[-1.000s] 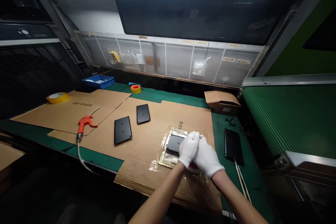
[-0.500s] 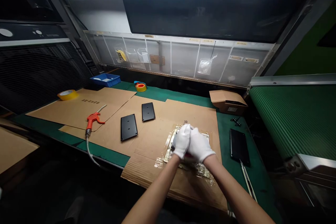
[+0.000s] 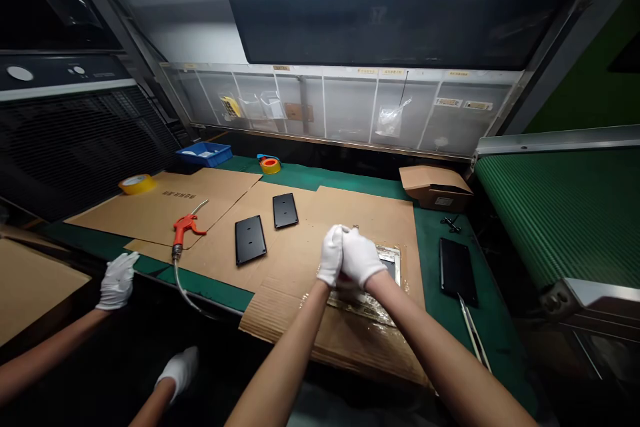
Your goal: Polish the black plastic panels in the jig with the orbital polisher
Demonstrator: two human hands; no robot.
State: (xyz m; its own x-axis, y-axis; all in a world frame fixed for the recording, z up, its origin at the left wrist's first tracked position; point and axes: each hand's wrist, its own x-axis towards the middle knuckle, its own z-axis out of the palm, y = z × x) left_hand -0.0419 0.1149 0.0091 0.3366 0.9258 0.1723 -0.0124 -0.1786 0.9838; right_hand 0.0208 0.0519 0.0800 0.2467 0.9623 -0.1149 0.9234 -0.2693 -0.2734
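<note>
In white gloves, my left hand (image 3: 331,257) and my right hand (image 3: 361,258) are pressed together with curled fingers. They are above a pale rectangular frame (image 3: 399,261), which is fixed to the cardboard (image 3: 295,300) with clear tape. Part of a dark panel (image 3: 387,266) shows inside the frame, right of my right hand. What my closed fingers hold, if anything, is hidden. Two black flat plates with small slots, one nearer (image 3: 251,240) and one farther (image 3: 285,211), lie to the left of my hands.
An orange air blow gun (image 3: 185,227) with a hose and yellow tape (image 3: 137,184) lie left. A co-worker's gloved hands (image 3: 118,280) reach in at lower left. On the right are a black plate (image 3: 457,267), tweezers (image 3: 474,333), an open carton (image 3: 436,188) and a green conveyor (image 3: 565,193).
My joined hands have shifted left across the frame, uncovering its right side and part of the dark panel. A co-worker's gloved hands have come into view at lower left.
</note>
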